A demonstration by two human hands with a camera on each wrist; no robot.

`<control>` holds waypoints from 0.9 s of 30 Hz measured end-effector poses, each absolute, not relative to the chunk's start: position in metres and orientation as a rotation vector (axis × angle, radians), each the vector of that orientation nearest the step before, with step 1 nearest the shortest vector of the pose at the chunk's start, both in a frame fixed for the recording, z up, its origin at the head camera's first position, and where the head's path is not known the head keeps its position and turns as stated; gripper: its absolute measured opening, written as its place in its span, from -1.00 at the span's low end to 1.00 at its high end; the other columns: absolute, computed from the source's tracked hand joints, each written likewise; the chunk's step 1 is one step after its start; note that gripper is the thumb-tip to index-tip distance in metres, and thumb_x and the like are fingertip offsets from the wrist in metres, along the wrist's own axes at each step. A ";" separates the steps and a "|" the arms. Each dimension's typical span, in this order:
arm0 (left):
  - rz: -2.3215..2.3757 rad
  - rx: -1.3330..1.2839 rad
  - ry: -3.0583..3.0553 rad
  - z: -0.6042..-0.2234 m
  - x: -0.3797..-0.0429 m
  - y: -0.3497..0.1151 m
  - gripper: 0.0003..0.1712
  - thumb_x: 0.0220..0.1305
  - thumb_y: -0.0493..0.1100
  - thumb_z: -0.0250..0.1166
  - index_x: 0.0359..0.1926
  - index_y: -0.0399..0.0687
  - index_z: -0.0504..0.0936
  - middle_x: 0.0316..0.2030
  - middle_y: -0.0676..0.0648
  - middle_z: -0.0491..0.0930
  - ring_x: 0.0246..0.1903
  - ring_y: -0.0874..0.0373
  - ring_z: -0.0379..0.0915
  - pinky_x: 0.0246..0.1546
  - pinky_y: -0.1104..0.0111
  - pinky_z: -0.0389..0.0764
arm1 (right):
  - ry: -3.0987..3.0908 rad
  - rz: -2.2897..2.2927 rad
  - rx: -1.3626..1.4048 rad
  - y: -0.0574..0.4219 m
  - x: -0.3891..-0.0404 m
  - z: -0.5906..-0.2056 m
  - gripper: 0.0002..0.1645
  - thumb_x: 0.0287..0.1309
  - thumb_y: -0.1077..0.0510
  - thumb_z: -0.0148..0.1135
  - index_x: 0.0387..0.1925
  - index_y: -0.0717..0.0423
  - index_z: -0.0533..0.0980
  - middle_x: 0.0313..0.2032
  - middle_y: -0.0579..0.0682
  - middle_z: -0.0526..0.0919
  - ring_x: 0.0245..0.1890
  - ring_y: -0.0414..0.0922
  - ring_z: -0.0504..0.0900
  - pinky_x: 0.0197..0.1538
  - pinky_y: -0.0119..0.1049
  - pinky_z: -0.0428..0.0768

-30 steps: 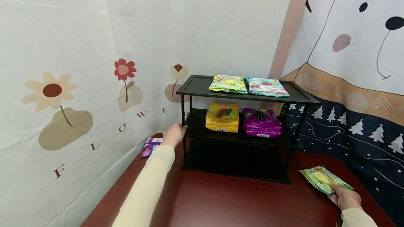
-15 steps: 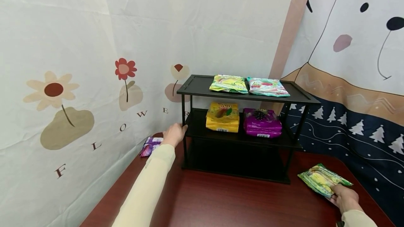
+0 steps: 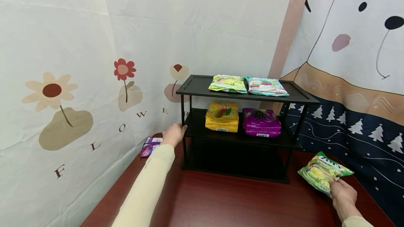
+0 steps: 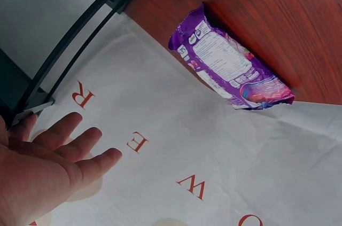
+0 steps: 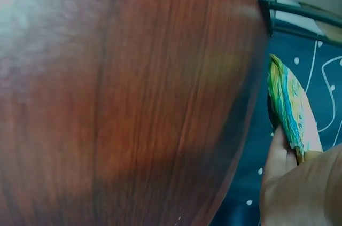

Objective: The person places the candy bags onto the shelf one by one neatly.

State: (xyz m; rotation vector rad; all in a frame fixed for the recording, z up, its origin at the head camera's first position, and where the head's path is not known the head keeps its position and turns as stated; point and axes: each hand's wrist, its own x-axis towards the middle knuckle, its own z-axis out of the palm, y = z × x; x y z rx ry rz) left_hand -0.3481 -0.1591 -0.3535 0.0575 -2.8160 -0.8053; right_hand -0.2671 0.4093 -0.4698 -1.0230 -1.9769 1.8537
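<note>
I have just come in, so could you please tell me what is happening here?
A person is handling packets around a black rack. The right hand holds a green packet right of it, while the left hand touches its left side. A yellow-green packet and a turquoise packet lie on top; a yellow packet and a purple packet sit on the middle shelf. A purple bag lies on the table at the left.

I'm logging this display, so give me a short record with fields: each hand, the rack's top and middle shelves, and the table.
Left hand: touches left front post of the rack; whether it pinches is unclear
Right hand: holds green-and-yellow packet
Top shelf: yellow packet beside teal packet
Middle shelf: yellow bag left of purple bag
Table: purple packet, left of the rack
</note>
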 end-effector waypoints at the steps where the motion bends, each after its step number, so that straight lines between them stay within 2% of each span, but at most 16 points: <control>1: -0.808 0.060 -2.817 -0.353 -0.348 -0.159 -0.51 0.56 0.04 -0.02 0.21 -0.19 0.58 0.08 -0.28 0.61 0.13 -0.30 0.47 0.23 -0.31 0.14 | -1.988 1.834 -1.011 0.408 -0.266 -0.469 -0.27 0.38 0.14 0.01 0.51 0.17 0.09 0.07 0.20 0.46 -0.58 -0.39 0.39 -0.51 -0.38 0.52; 3: -0.808 0.059 -2.818 -0.353 -0.349 -0.160 -0.50 0.56 0.04 -0.02 0.24 -0.20 0.56 0.10 -0.29 0.60 0.14 -0.30 0.46 0.23 -0.31 0.14 | -1.984 1.814 -0.971 0.405 -0.263 -0.468 -0.27 0.39 0.11 -0.01 0.50 0.19 0.10 0.16 0.19 0.39 -0.56 -0.41 0.37 -0.49 -0.40 0.51; 5: -0.807 0.057 -2.820 -0.353 -0.349 -0.160 -0.49 0.57 0.03 -0.02 0.26 -0.20 0.55 0.12 -0.29 0.58 0.15 -0.31 0.45 0.23 -0.31 0.14 | -1.967 1.807 -0.915 0.404 -0.261 -0.468 -0.28 0.39 0.08 -0.01 0.49 0.21 0.14 -0.06 -0.01 0.56 -0.54 -0.44 0.38 -0.48 -0.43 0.50; 6: -0.807 0.057 -2.821 -0.353 -0.349 -0.160 -0.49 0.57 0.03 -0.03 0.26 -0.20 0.54 0.13 -0.30 0.58 0.15 -0.31 0.44 0.23 -0.31 0.14 | -1.954 1.806 -0.886 0.403 -0.260 -0.468 -0.29 0.40 0.06 0.01 0.48 0.22 0.16 -0.18 -0.15 0.60 -0.51 -0.47 0.38 -0.46 -0.46 0.50; 7: -0.809 0.057 -2.821 -0.353 -0.349 -0.160 -0.49 0.57 0.03 -0.03 0.27 -0.20 0.54 0.13 -0.30 0.57 0.16 -0.31 0.44 0.23 -0.31 0.14 | -1.929 1.801 -0.850 0.402 -0.259 -0.469 -0.32 0.40 0.06 0.02 0.45 0.23 0.22 -0.34 -0.31 0.54 -0.48 -0.48 0.38 -0.44 -0.50 0.48; 9: -0.807 0.057 -2.822 -0.353 -0.349 -0.160 -0.49 0.57 0.03 -0.03 0.27 -0.21 0.54 0.14 -0.30 0.57 0.16 -0.31 0.44 0.23 -0.31 0.13 | -1.894 1.775 -0.771 0.400 -0.257 -0.470 -0.51 0.40 0.03 0.06 0.29 0.00 0.47 -0.48 -0.52 0.42 -0.40 -0.48 0.36 -0.40 -0.55 0.44; 10: -0.806 0.057 -2.822 -0.353 -0.349 -0.160 -0.49 0.57 0.03 -0.02 0.27 -0.21 0.53 0.14 -0.30 0.57 0.16 -0.31 0.43 0.23 -0.31 0.13 | -1.866 1.765 -0.739 0.399 -0.256 -0.470 -0.65 0.39 0.04 0.07 0.13 -0.12 0.58 -0.54 -0.57 0.40 -0.38 -0.48 0.36 -0.40 -0.58 0.41; 12: -0.807 0.056 -2.822 -0.353 -0.349 -0.160 -0.49 0.56 0.03 -0.02 0.27 -0.21 0.53 0.14 -0.30 0.57 0.17 -0.31 0.43 0.24 -0.31 0.13 | -1.804 1.725 -0.664 0.397 -0.253 -0.472 -0.80 0.39 0.07 0.11 -0.20 -0.27 0.65 -0.55 -0.56 0.43 -0.37 -0.46 0.34 -0.41 -0.62 0.35; 14: -0.803 0.057 -2.822 -0.353 -0.349 -0.160 -0.48 0.57 0.03 -0.03 0.28 -0.21 0.52 0.15 -0.30 0.56 0.17 -0.31 0.43 0.24 -0.31 0.13 | -1.786 1.670 -0.601 0.395 -0.251 -0.473 -0.66 0.40 0.08 0.12 -0.46 -0.44 0.57 -0.57 -0.54 0.46 -0.41 -0.44 0.34 -0.43 -0.61 0.32; 15: -0.800 0.057 -2.823 -0.354 -0.349 -0.160 -0.48 0.57 0.03 -0.03 0.29 -0.21 0.52 0.15 -0.30 0.56 0.17 -0.31 0.42 0.24 -0.31 0.13 | -1.751 1.670 -0.573 0.394 -0.250 -0.473 -0.62 0.39 0.10 0.13 -0.50 -0.44 0.57 -0.59 -0.51 0.49 -0.44 -0.43 0.36 -0.45 -0.61 0.32; 22: -0.823 0.055 -2.818 -0.355 -0.349 -0.160 -0.48 0.56 0.04 -0.03 0.29 -0.19 0.52 0.17 -0.28 0.55 0.19 -0.31 0.41 0.25 -0.32 0.09 | -1.616 1.721 -0.498 0.389 -0.240 -0.466 -0.66 0.37 0.18 0.18 -0.50 -0.24 0.65 -0.61 -0.43 0.58 -0.56 -0.42 0.38 -0.55 -0.59 0.28; 27: -0.811 0.059 -2.822 -0.355 -0.349 -0.160 -0.48 0.56 0.04 -0.02 0.29 -0.20 0.52 0.18 -0.29 0.54 0.19 -0.31 0.42 0.24 -0.31 0.12 | -1.639 1.691 -0.474 0.385 -0.235 -0.461 -0.64 0.37 0.17 0.19 -0.53 -0.26 0.64 -0.63 -0.44 0.57 -0.60 -0.39 0.34 -0.58 -0.51 0.20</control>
